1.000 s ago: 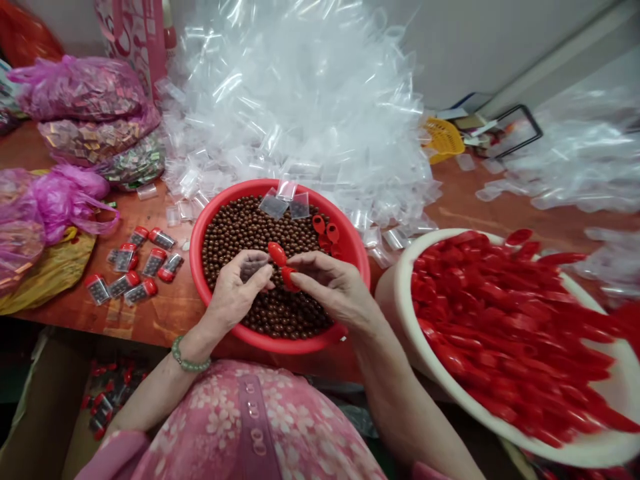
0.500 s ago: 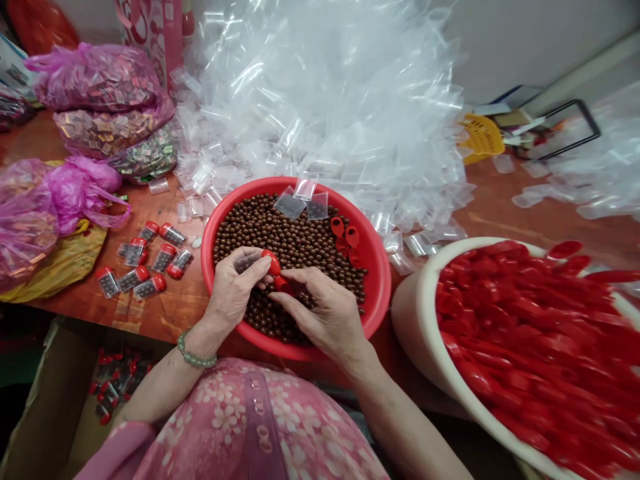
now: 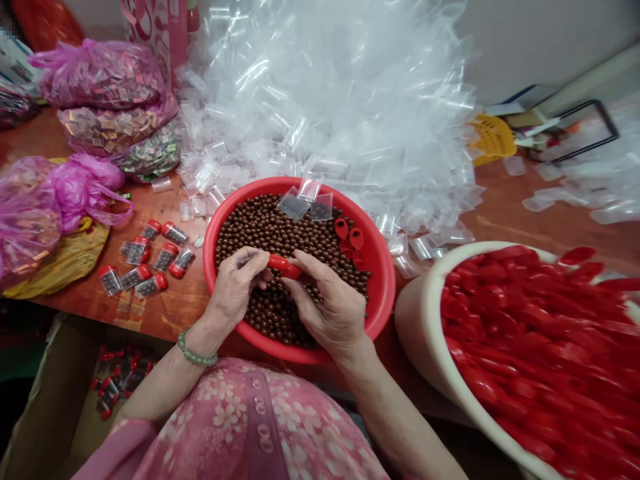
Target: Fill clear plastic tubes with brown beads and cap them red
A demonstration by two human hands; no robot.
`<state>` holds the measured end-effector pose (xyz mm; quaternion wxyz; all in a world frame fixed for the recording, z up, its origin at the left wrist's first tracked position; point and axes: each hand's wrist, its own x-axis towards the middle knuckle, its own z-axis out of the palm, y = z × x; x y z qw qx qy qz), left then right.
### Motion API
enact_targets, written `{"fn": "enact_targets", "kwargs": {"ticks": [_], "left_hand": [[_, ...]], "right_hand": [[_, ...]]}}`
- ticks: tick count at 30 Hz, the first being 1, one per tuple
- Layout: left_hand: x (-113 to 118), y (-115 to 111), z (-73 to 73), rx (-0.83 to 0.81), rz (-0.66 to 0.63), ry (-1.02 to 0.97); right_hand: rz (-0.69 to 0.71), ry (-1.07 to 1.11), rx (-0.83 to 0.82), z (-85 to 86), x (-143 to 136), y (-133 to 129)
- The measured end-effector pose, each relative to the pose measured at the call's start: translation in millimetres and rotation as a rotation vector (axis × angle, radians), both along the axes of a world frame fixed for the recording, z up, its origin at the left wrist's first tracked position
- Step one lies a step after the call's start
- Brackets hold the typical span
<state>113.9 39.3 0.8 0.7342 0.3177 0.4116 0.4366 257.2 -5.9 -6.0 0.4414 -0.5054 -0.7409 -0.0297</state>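
Over a red basin [image 3: 387, 293] of round brown balls [image 3: 270, 227], my left hand [image 3: 235, 283] pinches a small container with a red end [image 3: 277, 261]; its clear body is mostly hidden by my fingers. My right hand [image 3: 330, 300] grips a red cap piece [image 3: 291, 269] between thumb and fingers, against that red end. Clear plastic pieces [image 3: 321, 207] rest on the balls near the basin's far rim. Several loose red caps [image 3: 357, 237] lie on the balls at the right.
Filled containers [image 3: 165, 256] lie left of the basin, with knotted pink bags [image 3: 105, 73] behind. A huge heap of clear plastic pieces [image 3: 340, 87] rises beyond. A cream tub [image 3: 425, 313] of red parts stands right. Below left is a cardboard box [image 3: 40, 393].
My right hand has brought its red piece up against the red end of the container in my left hand. The view has shifted slightly.
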Motion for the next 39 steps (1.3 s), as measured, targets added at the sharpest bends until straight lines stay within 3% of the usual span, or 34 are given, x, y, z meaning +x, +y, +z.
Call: {"fn": "enact_targets", "kwargs": {"ticks": [8, 16, 21, 27, 30, 34, 39], "left_hand": [[1.5, -0.9, -1.6, 0.021, -0.024, 0.009], [0.9, -2.6, -2.2, 0.069, -0.055, 0.044], [0.3, -3.2, 1.5, 0.096, -0.075, 0.022], [-1.9, -5.5, 5.6, 0.109, -0.228, 0.045], [-2.1, -6.2, 4.4, 0.122, -0.291, 0.02], [-1.8, -7.3, 2.2, 0.121, -0.311, 0.009], [-2.7, -8.3, 2.6, 0.103, -0.363, 0.085]], "right_hand": [[0.03, 0.071, 0.0, 6.8, -5.4, 9.1], [0.027, 0.139, -0.144, 8.3, -5.3, 6.9], [0.12, 0.154, -0.25, 14.9, 3.2, 7.3], [0.006, 0.764, -0.422, 21.5, 19.4, 12.2], [0.051, 0.897, -0.426, 25.0, 12.0, 18.5], [0.171, 0.832, -0.434, 28.0, -5.1, 21.7], [0.184, 0.685, -0.417, 25.3, -10.3, 18.3]]}}
